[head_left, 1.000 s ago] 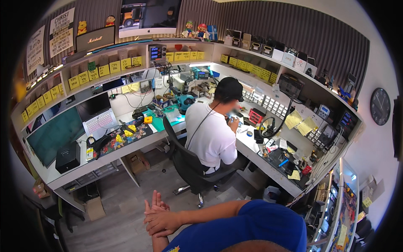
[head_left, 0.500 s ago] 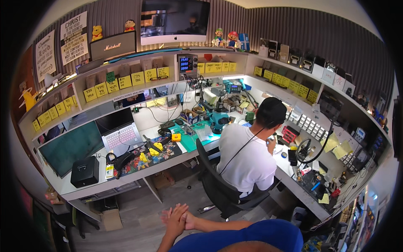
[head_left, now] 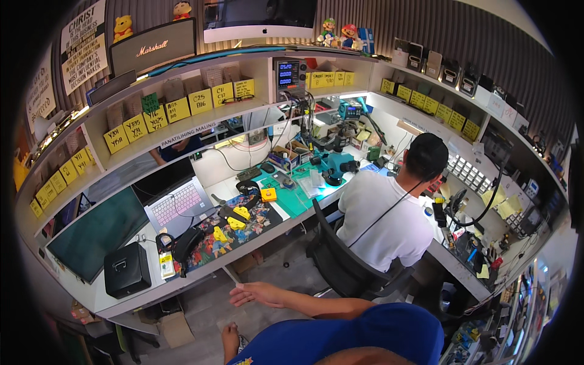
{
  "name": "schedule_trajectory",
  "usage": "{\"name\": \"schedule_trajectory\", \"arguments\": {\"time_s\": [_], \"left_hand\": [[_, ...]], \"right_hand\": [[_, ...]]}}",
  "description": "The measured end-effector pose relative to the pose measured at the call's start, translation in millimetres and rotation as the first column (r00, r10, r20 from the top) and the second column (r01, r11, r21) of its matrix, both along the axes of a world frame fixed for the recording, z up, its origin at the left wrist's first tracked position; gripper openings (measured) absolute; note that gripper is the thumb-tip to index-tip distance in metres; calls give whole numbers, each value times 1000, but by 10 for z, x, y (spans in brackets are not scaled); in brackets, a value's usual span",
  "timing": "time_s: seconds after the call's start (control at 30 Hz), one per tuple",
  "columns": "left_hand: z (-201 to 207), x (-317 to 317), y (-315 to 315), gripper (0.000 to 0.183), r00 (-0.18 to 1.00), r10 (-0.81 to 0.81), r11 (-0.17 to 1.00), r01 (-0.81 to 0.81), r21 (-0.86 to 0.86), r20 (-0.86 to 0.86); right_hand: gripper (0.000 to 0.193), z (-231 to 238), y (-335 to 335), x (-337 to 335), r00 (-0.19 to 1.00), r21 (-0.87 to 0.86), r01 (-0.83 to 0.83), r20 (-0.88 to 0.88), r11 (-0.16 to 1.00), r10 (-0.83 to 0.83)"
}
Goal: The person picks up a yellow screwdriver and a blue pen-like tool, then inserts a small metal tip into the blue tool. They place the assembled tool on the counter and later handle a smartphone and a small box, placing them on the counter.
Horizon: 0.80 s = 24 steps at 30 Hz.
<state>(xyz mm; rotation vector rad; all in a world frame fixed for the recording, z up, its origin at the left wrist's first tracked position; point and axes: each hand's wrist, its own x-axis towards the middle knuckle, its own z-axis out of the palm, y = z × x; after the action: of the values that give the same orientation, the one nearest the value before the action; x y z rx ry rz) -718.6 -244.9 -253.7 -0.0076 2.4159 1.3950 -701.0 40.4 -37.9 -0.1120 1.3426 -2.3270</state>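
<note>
My right hand reaches across in front of my blue shirt, fingers stretched out and nothing in them. It hovers over the grey floor, short of the bench's front edge. Low beside the shirt, what looks like my left hand shows only in part; its fingers cannot be made out. A patterned bit of cloth is next to it. Neither hand touches anything on the bench.
A person in a white shirt sits in a black chair at the corner bench. On the bench are a laptop, a black cash box, yellow-and-black straps, a green mat and a teal microscope. Yellow-labelled bins line the shelf.
My hands were clasped together and are now apart; the right is stretched out, the left lower. The view has moved nearer the bench. The seated person stays in the chair.
</note>
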Motion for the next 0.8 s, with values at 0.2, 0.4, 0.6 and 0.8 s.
{"name": "schedule_trajectory", "arguments": {"time_s": [0.2, 0.4, 0.6, 0.8], "left_hand": [[-409, -345, -766, 30, 970, -96, 876, -25, 482, 225], [333, -1264, -988, 30, 950, -246, 957, 206, 205, 190], [882, -1921, -1011, 35, 810, -482, 788, 568, 239, -334], [1918, -2007, -518, 29, 307, -924, 354, 912, -207, -230]], "right_hand": [[55, -149, -548, -452, 975, 136, 176, 112, 975, -192], [44, -202, -1352, -1221, 988, 416, -30, 153, 909, -37], [12, -139, -2076, -1677, 824, 495, 191, -550, 848, 135], [13, -27, -2008, -1701, 702, 454, 628, -682, 632, -207]]}}
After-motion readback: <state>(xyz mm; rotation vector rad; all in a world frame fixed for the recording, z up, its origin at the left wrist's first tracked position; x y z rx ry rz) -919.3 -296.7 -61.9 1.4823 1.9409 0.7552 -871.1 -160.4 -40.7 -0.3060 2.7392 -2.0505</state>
